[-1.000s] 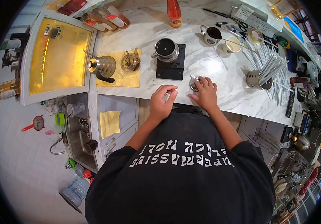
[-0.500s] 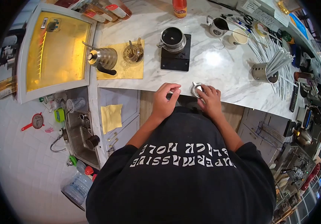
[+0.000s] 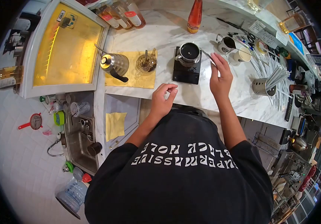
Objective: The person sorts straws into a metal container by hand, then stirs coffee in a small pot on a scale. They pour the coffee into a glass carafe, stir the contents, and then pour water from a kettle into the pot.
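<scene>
My right hand [image 3: 221,76] is raised over the counter, just right of the scale. Its fingers grip a thin silver lid [image 3: 208,58], which is tilted and seen nearly edge-on. Close to its left, a round brewer with a dark top [image 3: 189,51] sits on a glass cup with a handle [image 3: 185,63]. Both stand on a black scale [image 3: 186,77]. My left hand [image 3: 163,99] hovers at the counter's front edge, fingers loosely bent, thumb apart, nothing visible in it.
A steel gooseneck kettle [image 3: 115,65] and a glass pot [image 3: 146,64] stand on a yellow cloth [image 3: 133,83]. Behind are a red bottle [image 3: 195,18], a pitcher [image 3: 226,45] and a paper cup [image 3: 242,55]. Straws fill a metal holder [image 3: 264,86]; a sink [image 3: 79,143] lies left.
My right hand has lifted the silver lid from the counter's front edge and carried it forward beside the brewer. My left hand has hardly moved. The view has shifted slightly.
</scene>
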A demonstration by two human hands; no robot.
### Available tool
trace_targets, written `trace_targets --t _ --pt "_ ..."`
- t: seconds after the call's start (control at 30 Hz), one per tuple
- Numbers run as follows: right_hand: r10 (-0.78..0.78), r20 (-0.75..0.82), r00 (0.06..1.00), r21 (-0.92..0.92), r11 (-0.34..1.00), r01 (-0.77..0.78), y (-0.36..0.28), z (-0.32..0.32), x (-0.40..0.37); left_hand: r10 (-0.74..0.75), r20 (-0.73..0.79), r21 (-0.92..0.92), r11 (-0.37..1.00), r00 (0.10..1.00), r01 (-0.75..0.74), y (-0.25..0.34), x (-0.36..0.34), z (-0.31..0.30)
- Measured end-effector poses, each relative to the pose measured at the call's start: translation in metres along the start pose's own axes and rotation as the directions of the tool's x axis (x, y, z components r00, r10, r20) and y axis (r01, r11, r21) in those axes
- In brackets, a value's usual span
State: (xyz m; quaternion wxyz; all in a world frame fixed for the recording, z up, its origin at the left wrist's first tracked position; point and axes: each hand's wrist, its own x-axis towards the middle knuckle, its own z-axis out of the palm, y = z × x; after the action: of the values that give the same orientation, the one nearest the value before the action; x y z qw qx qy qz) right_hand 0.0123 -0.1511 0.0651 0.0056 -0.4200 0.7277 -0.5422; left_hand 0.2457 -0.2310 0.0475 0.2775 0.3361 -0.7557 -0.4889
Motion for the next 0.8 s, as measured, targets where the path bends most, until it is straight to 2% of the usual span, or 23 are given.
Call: trace_targets --t 0.03,0.07,0.17,0.33,0.53,0.67,0.8 --pt "-0.076 0.017 0.997 -0.065 0.995 0.077 -0.007 0.005 0.012 0.009 0.0 0.004 1.0 1.0 -0.009 0.0 0.005 -0.004" --pt "-0.05 0.076 0.996 -0.058 0.997 0.055 -0.004 0.013 0.02 0.016 0.001 0.008 1.0 1.0 -0.016 0.0 0.009 -0.008" --pt "-0.251 0.147 0.957 -0.232 0.932 0.28 0.009 0.033 0.031 0.025 -0.013 -0.011 1.0 1.0 -0.025 0.0 0.019 -0.017" --pt "-0.305 0.192 0.933 -0.254 0.903 0.347 0.013 0.045 0.024 0.069 0.005 0.015 0.998 0.998 -0.069 -0.011 0.03 -0.034" --pt "-0.277 0.231 0.933 -0.287 0.897 0.337 0.01 0.049 0.011 0.097 0.021 0.02 0.995 0.995 -0.098 -0.014 0.044 -0.044" --pt "-0.19 0.249 0.95 -0.274 0.927 0.257 0.005 0.053 0.008 0.132 0.027 0.032 0.991 0.991 -0.133 -0.019 0.048 -0.048" --pt "-0.165 0.242 0.956 -0.264 0.937 0.229 0.007 0.06 0.01 0.095 0.059 0.014 0.995 0.994 -0.096 -0.025 0.048 -0.054"
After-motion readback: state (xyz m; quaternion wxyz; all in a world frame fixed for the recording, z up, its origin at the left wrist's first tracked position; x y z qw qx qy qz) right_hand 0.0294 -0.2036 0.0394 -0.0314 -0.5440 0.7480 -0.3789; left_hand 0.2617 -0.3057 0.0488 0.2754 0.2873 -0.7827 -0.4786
